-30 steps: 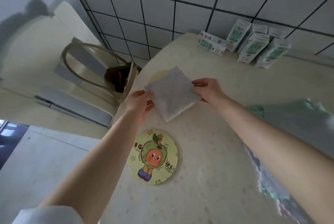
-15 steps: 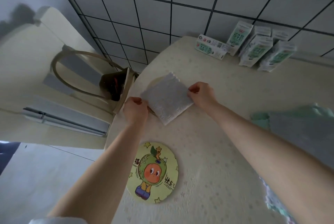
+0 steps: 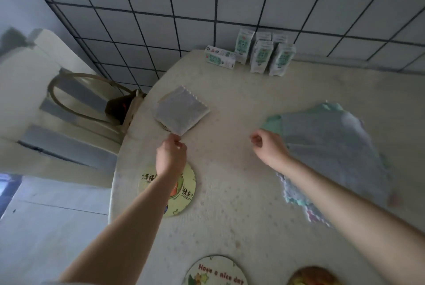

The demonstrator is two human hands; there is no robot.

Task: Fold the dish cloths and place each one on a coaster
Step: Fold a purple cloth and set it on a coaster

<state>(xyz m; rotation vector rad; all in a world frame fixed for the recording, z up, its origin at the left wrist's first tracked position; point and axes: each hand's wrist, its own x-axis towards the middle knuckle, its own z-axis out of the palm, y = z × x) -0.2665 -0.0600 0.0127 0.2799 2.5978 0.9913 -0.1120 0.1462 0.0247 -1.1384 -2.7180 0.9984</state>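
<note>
One folded cloth [image 3: 180, 113] placed, pile [image 3: 333, 146] left to fold; my left hand [image 3: 171, 156] curled at its corner, grip unclear; my right hand [image 3: 269, 146] loosely curled, empty

The folded dish cloth [image 3: 181, 113] — a grey square with pinked edges — lies flat on a pale coaster [image 3: 166, 98] that barely shows beneath it. To its right, well apart, the unfolded cloths [image 3: 333, 146] lie heaped, grey over green. Nearer lie a cartoon coaster [image 3: 187, 189], a lettered coaster [image 3: 216, 271] and possibly a third — a blurred disc [image 3: 312, 276].
</note>
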